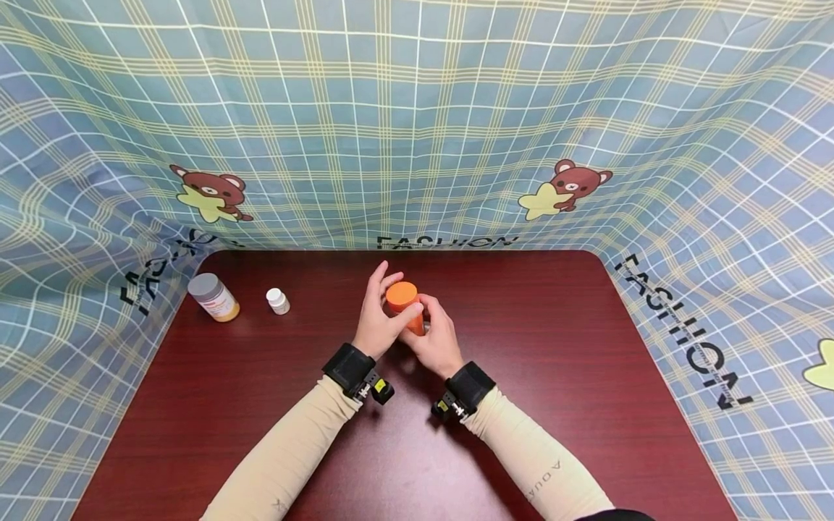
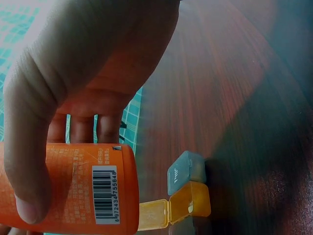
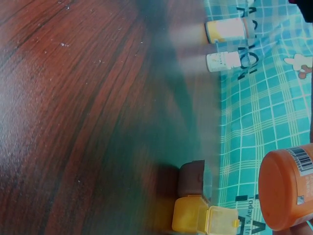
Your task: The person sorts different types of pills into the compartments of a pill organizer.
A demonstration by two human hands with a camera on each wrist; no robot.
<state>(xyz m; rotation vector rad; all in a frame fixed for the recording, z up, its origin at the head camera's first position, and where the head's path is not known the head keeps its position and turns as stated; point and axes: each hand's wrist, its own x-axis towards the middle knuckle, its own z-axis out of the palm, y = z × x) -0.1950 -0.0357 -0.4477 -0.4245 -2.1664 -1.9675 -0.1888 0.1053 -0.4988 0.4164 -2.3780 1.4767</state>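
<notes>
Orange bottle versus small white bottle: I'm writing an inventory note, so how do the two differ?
The orange bottle is orange all over, while the small white bottle is mostly white. The orange bottle is clearly larger than the small white bottle. The orange bottle is held up between the left hand and right hand; the small white bottle stands untouched on the table. Both have their caps on.
</notes>
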